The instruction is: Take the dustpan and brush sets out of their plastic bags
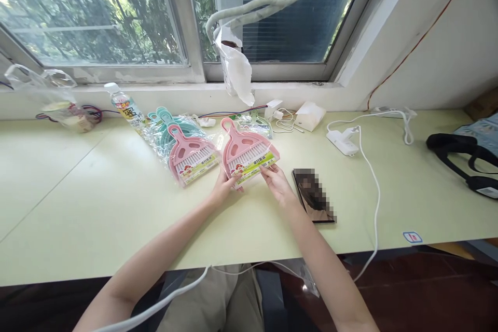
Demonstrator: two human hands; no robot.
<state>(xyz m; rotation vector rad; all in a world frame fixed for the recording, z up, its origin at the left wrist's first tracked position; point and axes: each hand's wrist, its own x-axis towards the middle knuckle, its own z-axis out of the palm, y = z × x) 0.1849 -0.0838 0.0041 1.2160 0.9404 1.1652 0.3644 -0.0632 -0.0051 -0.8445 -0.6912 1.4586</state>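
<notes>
As I watch remotely, the left hand and right hand both grip the wrapped pink dustpan set over the table, beside its pink twin — a holding step, I'd judge, where moving calls for even pressure.

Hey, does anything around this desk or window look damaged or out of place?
Yes: the white sheet at the lower end of the pipes by the window looks torn. Its edges are ragged, and a loose flap hangs down.
</notes>
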